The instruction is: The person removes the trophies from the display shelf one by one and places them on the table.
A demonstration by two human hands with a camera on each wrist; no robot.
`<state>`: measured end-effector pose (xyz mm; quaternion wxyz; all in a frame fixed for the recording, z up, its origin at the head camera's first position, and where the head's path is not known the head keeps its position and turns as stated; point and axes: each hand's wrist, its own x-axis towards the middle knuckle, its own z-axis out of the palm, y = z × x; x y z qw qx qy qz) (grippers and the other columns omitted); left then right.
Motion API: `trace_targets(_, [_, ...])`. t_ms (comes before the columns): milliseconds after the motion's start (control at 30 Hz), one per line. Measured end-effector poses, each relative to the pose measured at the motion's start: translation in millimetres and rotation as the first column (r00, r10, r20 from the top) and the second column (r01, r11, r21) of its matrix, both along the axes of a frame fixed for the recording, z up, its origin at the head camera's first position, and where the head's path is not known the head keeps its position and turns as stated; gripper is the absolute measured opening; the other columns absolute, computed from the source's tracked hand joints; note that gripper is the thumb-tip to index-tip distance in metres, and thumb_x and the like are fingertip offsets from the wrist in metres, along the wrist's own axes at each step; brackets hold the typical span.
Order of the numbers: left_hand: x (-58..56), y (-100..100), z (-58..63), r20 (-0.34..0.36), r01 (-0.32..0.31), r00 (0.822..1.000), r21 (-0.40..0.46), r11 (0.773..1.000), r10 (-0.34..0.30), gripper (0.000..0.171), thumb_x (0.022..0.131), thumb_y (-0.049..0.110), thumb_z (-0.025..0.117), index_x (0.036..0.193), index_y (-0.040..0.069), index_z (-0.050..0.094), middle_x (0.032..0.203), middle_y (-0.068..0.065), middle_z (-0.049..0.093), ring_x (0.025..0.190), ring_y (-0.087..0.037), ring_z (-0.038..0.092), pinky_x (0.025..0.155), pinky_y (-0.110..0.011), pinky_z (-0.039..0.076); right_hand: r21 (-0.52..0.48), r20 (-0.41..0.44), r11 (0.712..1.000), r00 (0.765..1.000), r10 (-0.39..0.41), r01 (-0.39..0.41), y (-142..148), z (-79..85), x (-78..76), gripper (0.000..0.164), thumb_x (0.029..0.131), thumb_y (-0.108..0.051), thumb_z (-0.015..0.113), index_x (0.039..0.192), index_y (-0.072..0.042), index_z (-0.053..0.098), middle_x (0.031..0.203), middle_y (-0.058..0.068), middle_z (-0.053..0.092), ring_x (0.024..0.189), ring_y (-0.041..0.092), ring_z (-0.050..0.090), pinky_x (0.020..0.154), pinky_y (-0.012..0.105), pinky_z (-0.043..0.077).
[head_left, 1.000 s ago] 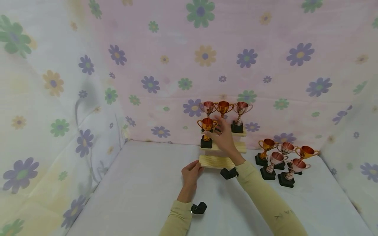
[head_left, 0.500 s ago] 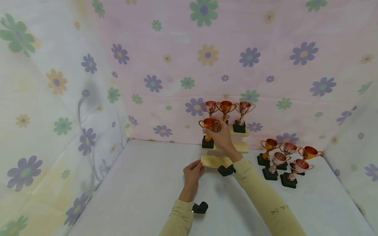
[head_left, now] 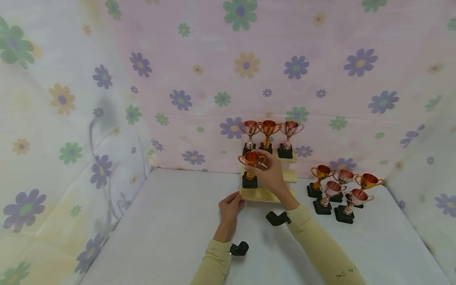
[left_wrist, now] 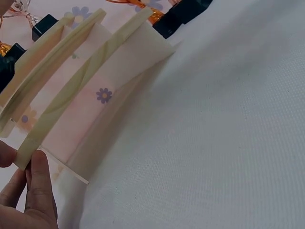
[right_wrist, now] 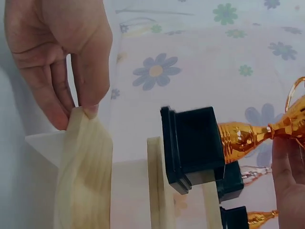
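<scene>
A small gold trophy (head_left: 250,181) on a black square base is held upright by my right hand (head_left: 272,173), its thumb and fingers around the cup and stem. In the head view its base overlaps the stand between the middle and lowest steps. The right wrist view shows the trophy base (right_wrist: 195,145) close to the edge of the middle wooden step (right_wrist: 159,183). My left hand (head_left: 229,209) pinches the left end of the lowest wooden step (head_left: 261,194) between thumb and fingers. On the top step stand a gold trophy (head_left: 268,127) and two rose-coloured ones, one on each side.
To the right of the stand, several gold and rose-coloured trophies (head_left: 332,189) stand in a group on the white cloth (head_left: 178,221). A flowered cloth wall (head_left: 199,138) rises right behind the stand, with more flowered cloth at both sides.
My right hand has brought the gold trophy down and toward me, from the middle step to over the lowest one. The left hand keeps its grip on the lowest step.
</scene>
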<state>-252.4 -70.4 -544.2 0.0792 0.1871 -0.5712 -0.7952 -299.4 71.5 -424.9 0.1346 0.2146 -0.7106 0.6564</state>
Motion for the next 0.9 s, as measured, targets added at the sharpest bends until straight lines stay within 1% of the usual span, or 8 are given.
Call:
trace_targets(200, [-1.3, -0.7, 0.5, 0.021, -0.003, 1.0, -0.007, 1.0, 0.003, 0.028, 0.096, 0.002, 0.065, 0.12, -0.012, 0.067, 0.115, -0.025, 0.068, 0.087, -0.015, 0.071, 0.083, -0.029, 0.062, 0.026, 0.014, 0.998, 0.998, 0.059, -0.059, 22.9, -6.8, 31.1, 0.055, 0.082, 0.004, 0.081, 0.133, 0.002, 0.061, 0.129, 0.021, 0.063, 0.105, 0.011, 0.064, 0.09, 0.022, 0.058])
trace_targets(367, [-1.5, -0.8, 0.9, 0.016, -0.015, 1.0, 0.015, 1.0, 0.014, 0.029, 0.095, -0.001, 0.064, 0.12, -0.013, 0.066, 0.115, -0.026, 0.068, 0.084, -0.014, 0.07, 0.081, -0.028, 0.062, 0.077, 0.042, 0.992, 0.994, 0.096, -0.099, 53.7, -16.3, 56.9, 0.058, 0.081, 0.007, 0.081, 0.135, 0.005, 0.058, 0.134, 0.023, 0.06, 0.111, 0.003, 0.064, 0.093, 0.021, 0.056])
trace_targets(467, [-1.6, -0.5, 1.7, 0.01, -0.02, 1.0, 0.025, 0.999, 0.02, 0.029, 0.094, -0.002, 0.064, 0.12, -0.014, 0.066, 0.114, -0.026, 0.067, 0.084, -0.014, 0.07, 0.08, -0.027, 0.062, 0.092, 0.044, 0.988, 0.991, 0.123, -0.127, 75.8, -23.7, 70.3, 0.057, 0.082, 0.007, 0.08, 0.134, 0.006, 0.058, 0.13, 0.015, 0.063, 0.11, 0.004, 0.065, 0.091, 0.022, 0.057])
trace_targets(600, [-1.3, 0.7, 2.5, 0.005, -0.021, 1.0, 0.029, 0.999, 0.02, 0.029, 0.094, -0.002, 0.064, 0.12, -0.014, 0.065, 0.114, -0.025, 0.067, 0.083, -0.014, 0.07, 0.081, -0.028, 0.062, 0.084, 0.047, 0.984, 0.987, 0.154, -0.157, 108.0, -34.5, 88.2, 0.055, 0.082, 0.012, 0.077, 0.133, 0.009, 0.056, 0.126, -0.005, 0.065, 0.11, 0.005, 0.066, 0.089, 0.022, 0.058])
trace_targets(667, [-0.8, 1.1, 2.2, 0.005, -0.017, 1.0, 0.029, 0.999, 0.017, 0.029, 0.093, -0.003, 0.064, 0.119, -0.015, 0.065, 0.112, -0.025, 0.068, 0.083, -0.014, 0.07, 0.081, -0.029, 0.062, 0.086, 0.069, 0.985, 0.987, 0.146, -0.152, 125.3, -39.2, 98.8, 0.055, 0.082, 0.013, 0.076, 0.132, 0.011, 0.054, 0.124, -0.012, 0.066, 0.11, 0.004, 0.066, 0.088, 0.021, 0.058])
trace_targets(767, [0.4, 0.6, 3.4, 0.011, -0.009, 1.0, 0.038, 0.999, 0.008, 0.028, 0.093, -0.004, 0.064, 0.118, -0.016, 0.066, 0.109, -0.023, 0.069, 0.082, -0.014, 0.069, 0.083, -0.032, 0.063, 0.094, 0.118, 0.987, 0.986, 0.118, -0.129, 152.2, -45.2, 114.1, 0.055, 0.082, 0.015, 0.075, 0.133, 0.012, 0.053, 0.121, -0.016, 0.068, 0.108, 0.002, 0.067, 0.086, 0.02, 0.059])
trace_targets(833, [2.9, -0.3, 8.1, 0.011, 0.003, 1.0, 0.036, 0.999, -0.003, 0.028, 0.092, -0.005, 0.063, 0.118, -0.017, 0.065, 0.107, -0.023, 0.069, 0.082, -0.015, 0.069, 0.085, -0.036, 0.062, 0.106, 0.156, 0.989, 0.984, 0.087, -0.104, 170.7, -47.8, 123.0, 0.055, 0.083, 0.015, 0.074, 0.134, 0.008, 0.055, 0.12, -0.017, 0.069, 0.106, 0.001, 0.067, 0.083, 0.019, 0.059])
trace_targets(900, [8.1, -0.8, 17.1, 0.009, 0.01, 1.0, 0.037, 0.999, -0.01, 0.028, 0.092, -0.006, 0.062, 0.118, -0.018, 0.065, 0.107, -0.023, 0.069, 0.083, -0.016, 0.069, 0.087, -0.038, 0.062, 0.108, 0.188, 0.991, 0.981, 0.055, -0.077, 190.1, -49.9, 129.9, 0.055, 0.083, 0.016, 0.073, 0.134, 0.004, 0.057, 0.12, -0.017, 0.069, 0.104, 0.001, 0.068, 0.081, 0.019, 0.06])
